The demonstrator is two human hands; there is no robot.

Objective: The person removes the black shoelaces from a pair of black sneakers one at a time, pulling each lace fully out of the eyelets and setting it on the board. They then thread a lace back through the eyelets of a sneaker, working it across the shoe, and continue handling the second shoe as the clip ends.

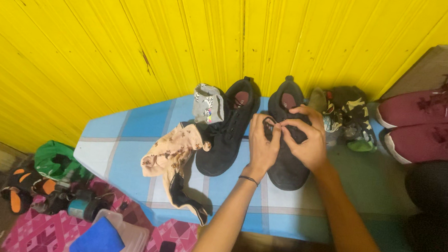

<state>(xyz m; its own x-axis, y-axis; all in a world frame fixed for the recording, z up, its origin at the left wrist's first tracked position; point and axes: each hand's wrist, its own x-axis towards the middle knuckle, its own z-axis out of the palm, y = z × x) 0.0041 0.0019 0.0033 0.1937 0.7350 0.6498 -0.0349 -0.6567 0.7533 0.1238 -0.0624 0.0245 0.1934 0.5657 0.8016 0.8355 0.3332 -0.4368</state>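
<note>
Both hands are busy on the laces of the right-hand black shoe [287,148], which sits on the blue checked tabletop [118,143] with its heel opening pointing at the far yellow wall [107,32]. The left hand [262,146] and right hand [310,142] meet right over the middle of the shoe, fingers pinched tight around what looks like a bit of black lace [273,126], though black on black makes it honestly hard to say exactly which strand each grip has. So I'd call the lacing or tying on this shoe underway and not finished, since the fingers are right in the thick of it. The other black shoe [228,134] sits just to the left, near its mate but apart from it, with nobody touching it, and I can't make out whether its laces are done. Draped off the near-left of that shoe is a tan patterned sock [169,153], and a grey patterned sock [208,103] lies at the far left by its heel. Right of the pair there's a bundle of camouflage socks [347,121], then a pair of maroon sneakers [438,122] further right. Down on the floor at the near left there's a green bag [56,159], some orange and black gear [23,191] and a clear plastic tub [126,234] on a pink mat.
</note>
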